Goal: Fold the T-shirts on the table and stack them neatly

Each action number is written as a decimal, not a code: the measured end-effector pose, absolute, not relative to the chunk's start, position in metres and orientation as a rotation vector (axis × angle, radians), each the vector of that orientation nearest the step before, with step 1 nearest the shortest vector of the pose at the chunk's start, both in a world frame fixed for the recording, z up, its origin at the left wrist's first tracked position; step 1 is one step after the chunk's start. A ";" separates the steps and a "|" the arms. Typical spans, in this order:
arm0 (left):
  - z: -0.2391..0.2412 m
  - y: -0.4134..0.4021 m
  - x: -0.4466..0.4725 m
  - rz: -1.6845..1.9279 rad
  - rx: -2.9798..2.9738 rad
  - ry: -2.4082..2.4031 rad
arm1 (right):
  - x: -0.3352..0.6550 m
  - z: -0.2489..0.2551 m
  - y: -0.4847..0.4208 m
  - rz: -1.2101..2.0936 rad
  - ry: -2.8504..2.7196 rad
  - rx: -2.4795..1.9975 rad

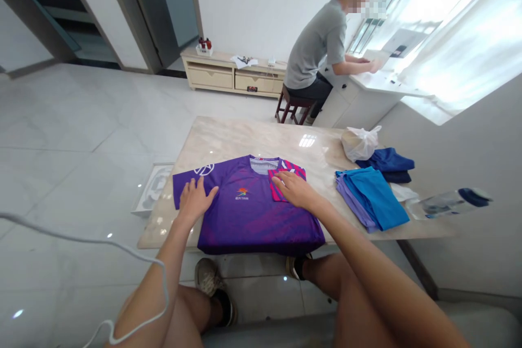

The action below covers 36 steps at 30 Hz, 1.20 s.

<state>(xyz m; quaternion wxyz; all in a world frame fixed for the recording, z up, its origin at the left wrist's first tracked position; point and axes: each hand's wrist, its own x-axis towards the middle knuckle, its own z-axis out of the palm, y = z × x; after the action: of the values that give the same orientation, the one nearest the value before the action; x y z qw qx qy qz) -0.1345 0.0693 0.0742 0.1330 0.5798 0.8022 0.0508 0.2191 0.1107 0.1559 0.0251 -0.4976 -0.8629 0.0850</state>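
Left hand point(196, 199) lies palm down, fingers spread, on the white-marked sleeve point(204, 169) of a purple shirt point(256, 223), gripping nothing. Right hand point(297, 189) lies flat, fingers extended, on the folded-in pink-striped sleeve point(276, 194). Shirt: front up, counter's point(228, 133) near edge. Rightward: folded blue cloth point(383, 198), bottle point(446, 204).
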 end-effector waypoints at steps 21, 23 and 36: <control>0.078 0.084 -0.147 0.355 1.673 2.412 | 0.181 0.175 0.101 0.241 -2.642 -1.717; 0.087 0.085 -0.131 0.403 1.745 2.408 | 0.183 0.176 0.103 0.250 -2.567 -1.738; 0.117 0.055 0.008 0.110 2.199 2.054 | 0.219 0.166 0.111 0.185 -2.382 -1.894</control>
<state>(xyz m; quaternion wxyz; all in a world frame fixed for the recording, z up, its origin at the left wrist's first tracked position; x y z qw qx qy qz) 0.0084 0.0551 0.1173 0.0653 0.7287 0.6807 0.0364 0.2190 0.1106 0.1658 0.0464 -0.6205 -0.7804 0.0606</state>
